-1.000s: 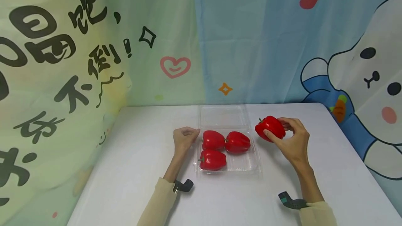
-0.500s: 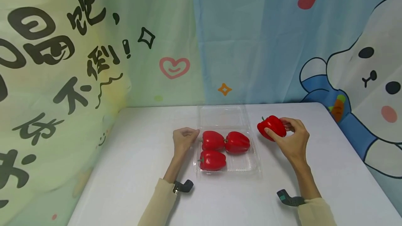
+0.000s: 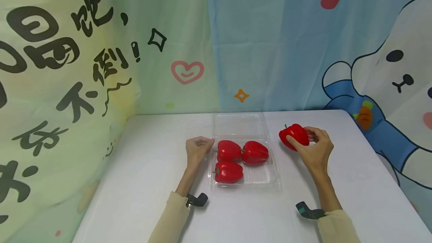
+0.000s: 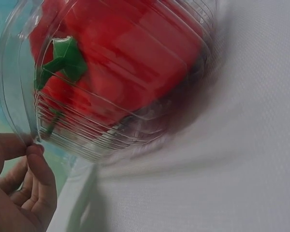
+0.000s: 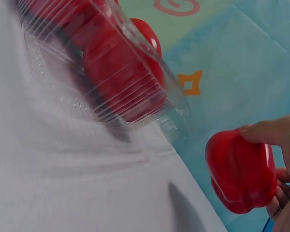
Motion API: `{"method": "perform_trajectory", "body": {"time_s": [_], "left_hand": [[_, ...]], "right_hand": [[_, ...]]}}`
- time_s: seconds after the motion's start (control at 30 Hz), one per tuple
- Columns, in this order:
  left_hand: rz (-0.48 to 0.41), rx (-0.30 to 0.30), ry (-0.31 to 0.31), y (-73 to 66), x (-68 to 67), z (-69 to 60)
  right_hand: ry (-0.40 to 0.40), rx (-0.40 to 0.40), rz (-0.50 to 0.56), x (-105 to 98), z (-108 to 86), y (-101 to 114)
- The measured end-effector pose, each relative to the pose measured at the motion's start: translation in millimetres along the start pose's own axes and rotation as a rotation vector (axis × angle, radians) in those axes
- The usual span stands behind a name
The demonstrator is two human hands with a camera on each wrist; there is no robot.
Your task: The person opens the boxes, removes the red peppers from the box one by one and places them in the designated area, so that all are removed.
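A clear plastic box (image 3: 260, 175) with its lid (image 3: 239, 125) folded back stands mid-table, three red peppers in it: two at the back (image 3: 229, 150) (image 3: 255, 153), one at the front left (image 3: 228, 172). The left hand (image 3: 197, 152) pinches the box's left rim between thumb and finger, plain in the left wrist view at the rim (image 4: 17, 116). To the right of the box, the right hand (image 3: 314, 151) grips a fourth red pepper (image 3: 294, 137), held above the table, its green stem towards the upper left. In the right wrist view thumb and fingers clasp this pepper (image 5: 241, 169).
A white table (image 3: 152, 153) carries the box. Behind it hangs a printed curtain (image 3: 253, 40) with writing, hearts and a cartoon animal. Dark wrist-mounted devices (image 3: 198, 200) (image 3: 308, 211) sit at both sleeves.
The right hand, with the pepper in its grip, has shifted slightly right, and the pepper's stem has tipped more upright. The left hand and the box look still.
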State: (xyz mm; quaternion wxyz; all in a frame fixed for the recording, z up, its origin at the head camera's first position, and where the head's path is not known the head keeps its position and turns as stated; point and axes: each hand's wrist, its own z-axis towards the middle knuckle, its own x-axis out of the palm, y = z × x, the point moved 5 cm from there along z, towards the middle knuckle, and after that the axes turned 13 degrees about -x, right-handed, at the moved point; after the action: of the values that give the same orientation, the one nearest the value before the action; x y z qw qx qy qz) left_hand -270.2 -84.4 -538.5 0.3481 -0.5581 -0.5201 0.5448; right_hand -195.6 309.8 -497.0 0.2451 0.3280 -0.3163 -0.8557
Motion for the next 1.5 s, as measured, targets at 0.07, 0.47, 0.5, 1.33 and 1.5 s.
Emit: {"method": "perform_trajectory", "body": {"time_s": [0.07, 0.47, 0.5, 1.33, 1.5], "left_hand": [[-0.002, -0.001, 0.004, -0.3, 0.2, 0.3], [-0.01, -0.001, 0.009, -0.3, 0.9, 0.8], [-0.009, -0.001, 0.008, -0.2, 0.9, 0.9], [-0.003, -0.001, -0.003, -0.2, 1.4, 0.4], [-0.014, 0.01, -0.001, -1.4, 0.9, -0.3]], "right_hand": [[-0.001, 0.009, -0.005, 0.6, -0.2, -1.7], [-0.004, 0.054, -0.018, 5.1, -2.1, -7.6], [-0.003, 0.055, -0.019, 5.3, -2.2, -7.7], [-0.021, 0.058, -0.014, 12.7, 1.7, -19.0], [-0.029, 0.076, -0.02, 15.6, 0.3, -20.3]]}}
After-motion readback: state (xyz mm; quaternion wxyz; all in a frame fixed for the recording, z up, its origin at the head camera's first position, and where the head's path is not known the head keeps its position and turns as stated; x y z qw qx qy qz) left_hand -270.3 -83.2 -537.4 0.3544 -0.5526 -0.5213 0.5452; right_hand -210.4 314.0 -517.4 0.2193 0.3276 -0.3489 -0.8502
